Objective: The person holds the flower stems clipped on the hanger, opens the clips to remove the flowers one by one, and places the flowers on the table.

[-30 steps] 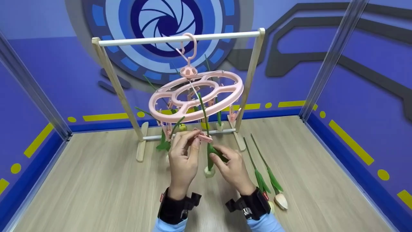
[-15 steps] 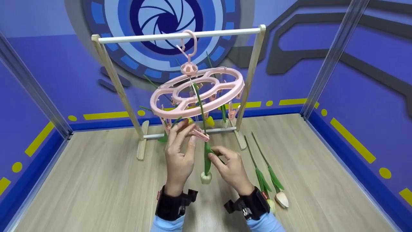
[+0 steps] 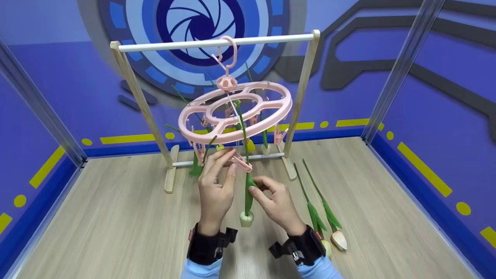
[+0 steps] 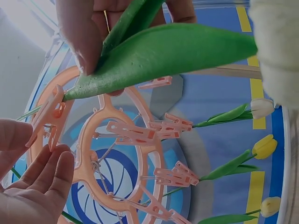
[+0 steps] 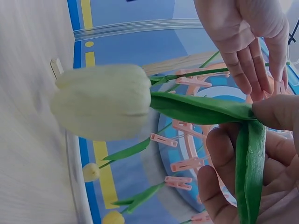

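Nearest, two wrists in black bands come up from blue sleeves at 6 o'clock. The right hand (image 3: 277, 203) pinches the green leaves of a white tulip (image 3: 246, 218) between thumb and fingers. The tulip hangs head down. Its white bud sits at 7 o'clock from the right hand's fingertips, low between the two wrists. Its stem goes up from the pinch toward 12 o'clock. The right hand leans in from 5 o'clock with its back to the head camera, fingers curled round the leaves.

The left hand (image 3: 217, 186) stands upright just to the left of the stem. Its fingers point up toward 1 o'clock and close on a pink clip (image 3: 241, 164). In the left wrist view the fingertips (image 4: 49, 161) touch that clip, and the stem meets it. I cannot tell if the clip bites the stem.

On the floor (image 3: 116, 224) at 3 o'clock from the right hand lie two more tulips (image 3: 323, 221), side by side, buds toward the person.

Farther back, the clip hangs from a round pink hanger (image 3: 236, 112), which tilts. More tulips (image 3: 252, 145) hang head down from its other clips. The hanger's hook goes over the white bar of a wooden rack (image 3: 302, 93). Behind is a blue wall (image 3: 426, 97) with a round pattern.
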